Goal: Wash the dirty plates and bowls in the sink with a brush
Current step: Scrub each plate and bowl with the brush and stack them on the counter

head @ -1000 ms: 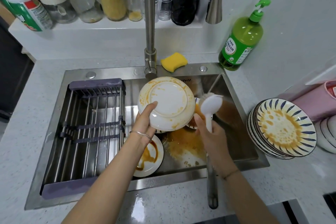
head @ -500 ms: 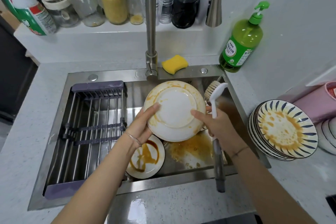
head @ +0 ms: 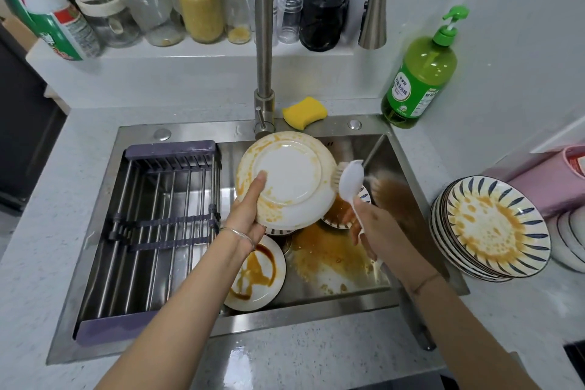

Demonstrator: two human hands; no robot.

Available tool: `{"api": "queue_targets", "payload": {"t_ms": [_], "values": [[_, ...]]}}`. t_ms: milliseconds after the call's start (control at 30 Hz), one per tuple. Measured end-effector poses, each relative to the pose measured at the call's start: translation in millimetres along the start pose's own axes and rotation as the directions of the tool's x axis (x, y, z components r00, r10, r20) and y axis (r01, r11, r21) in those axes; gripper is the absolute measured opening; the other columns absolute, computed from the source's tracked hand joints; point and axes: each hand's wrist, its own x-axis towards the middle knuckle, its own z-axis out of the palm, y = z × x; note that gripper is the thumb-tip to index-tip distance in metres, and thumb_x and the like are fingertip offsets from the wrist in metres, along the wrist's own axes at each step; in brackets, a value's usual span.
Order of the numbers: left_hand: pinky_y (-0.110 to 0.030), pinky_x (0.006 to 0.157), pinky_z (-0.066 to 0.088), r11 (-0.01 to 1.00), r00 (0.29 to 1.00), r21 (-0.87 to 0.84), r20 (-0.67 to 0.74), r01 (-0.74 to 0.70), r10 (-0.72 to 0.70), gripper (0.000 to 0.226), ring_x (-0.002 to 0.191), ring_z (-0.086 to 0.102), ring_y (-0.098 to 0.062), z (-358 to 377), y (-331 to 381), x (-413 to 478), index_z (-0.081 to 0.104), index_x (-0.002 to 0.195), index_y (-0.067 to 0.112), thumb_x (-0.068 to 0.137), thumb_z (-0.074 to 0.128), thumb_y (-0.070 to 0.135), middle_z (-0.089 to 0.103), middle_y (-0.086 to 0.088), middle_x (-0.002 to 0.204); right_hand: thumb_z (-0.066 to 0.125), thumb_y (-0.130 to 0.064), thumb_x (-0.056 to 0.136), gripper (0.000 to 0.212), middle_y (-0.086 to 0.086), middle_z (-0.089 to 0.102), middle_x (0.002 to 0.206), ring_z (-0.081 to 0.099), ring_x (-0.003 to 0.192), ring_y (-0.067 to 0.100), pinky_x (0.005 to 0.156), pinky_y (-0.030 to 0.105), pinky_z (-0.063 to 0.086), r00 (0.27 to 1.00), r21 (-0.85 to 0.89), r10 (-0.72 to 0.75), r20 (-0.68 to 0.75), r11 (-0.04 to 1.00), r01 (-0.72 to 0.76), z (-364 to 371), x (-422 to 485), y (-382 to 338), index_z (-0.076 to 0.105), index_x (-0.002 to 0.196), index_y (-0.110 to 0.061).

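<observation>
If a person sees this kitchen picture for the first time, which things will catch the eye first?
First the white plate, smeared orange, which the left hand holds tilted over the sink while the right hand holds a white brush at its right edge. Next, the stack of orange-stained striped plates on the counter right of the sink, and the bright green bottle at the sink's back right corner.

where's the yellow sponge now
Head view: the sponge lies on the back rim of the sink, just right of the tap, left of the soap bottle.
</observation>
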Motion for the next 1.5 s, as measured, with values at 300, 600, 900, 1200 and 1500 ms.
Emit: {"api": "queue_targets", "payload": {"t_ms": [300, 600, 900, 1200, 1500], "values": [[-0.040, 0.079, 0.060, 0.999, 0.998, -0.035, -0.058, -0.011, 0.009, 0.051, 0.103, 0.068, -0.023, 13.0, -5.0, 0.4, 0.055, 0.128, 0.009, 0.086, 0.068, 0.035, 0.071, -0.011, 0.114, 0.043, -0.037, 0.099, 0.040, -0.008, 0.037, 0.048, 0.033, 0.042, 0.004, 0.047, 0.019, 0.031, 0.992, -0.077, -0.123, 0.002, 0.989, 0.123, 30.2, -22.2, 8.6, 0.060, 0.074, -0.011], [-0.033, 0.055, 0.057, 0.994, 0.991, 0.005, -0.073, 0.113, -0.112, 0.074, 0.085, 0.070, -0.026, 18.9, -19.7, -6.6, 0.055, 0.130, 0.018, 0.069, 0.074, 0.055, 0.068, -0.012, 0.119, 0.044, -0.036, 0.100, 0.038, -0.010, 0.042, 0.043, 0.034, 0.043, 0.001, 0.051, 0.023, 0.029, 0.980, -0.187, -0.171, 0.099, 0.964, 0.187, 57.0, -36.4, -3.8, 0.060, 0.070, -0.019], [-0.044, 0.077, 0.060, 0.994, 0.998, -0.105, -0.063, 0.017, -0.024, 0.049, 0.096, 0.069, -0.024, 23.2, -14.5, -3.7, 0.056, 0.127, 0.013, 0.088, 0.064, 0.041, 0.070, -0.010, 0.114, 0.044, -0.035, 0.100, 0.038, -0.007, 0.039, 0.049, 0.035, 0.044, 0.005, 0.052, 0.024, 0.031, 0.990, -0.123, -0.136, 0.042, 0.982, 0.140, 45.7, -30.7, 2.5, 0.063, 0.075, -0.014], [-0.038, 0.061, 0.060, 0.988, 0.999, -0.151, -0.023, 0.027, -0.031, 0.043, 0.096, 0.069, -0.023, 11.1, -14.5, -8.3, 0.054, 0.128, 0.010, 0.092, 0.061, 0.033, 0.069, -0.012, 0.114, 0.038, -0.037, 0.102, 0.045, -0.003, 0.033, 0.049, 0.027, 0.032, 0.002, 0.036, 0.015, 0.026, 0.996, 0.076, 0.049, -0.071, 0.996, -0.043, 7.3, -8.5, 0.5, 0.063, 0.085, -0.004], [-0.042, 0.086, 0.057, 0.999, 0.999, 0.021, -0.026, 0.049, -0.048, 0.042, 0.100, 0.070, -0.021, -4.6, -19.1, -3.5, 0.061, 0.116, 0.012, 0.082, 0.070, 0.035, 0.072, -0.010, 0.109, 0.038, -0.037, 0.102, 0.043, -0.003, 0.034, 0.052, 0.028, 0.035, 0.002, 0.037, 0.014, 0.026, 1.000, -0.052, 0.028, 0.001, 0.998, -0.028, -0.3, -7.7, 0.6, 0.061, 0.077, -0.010]]}}
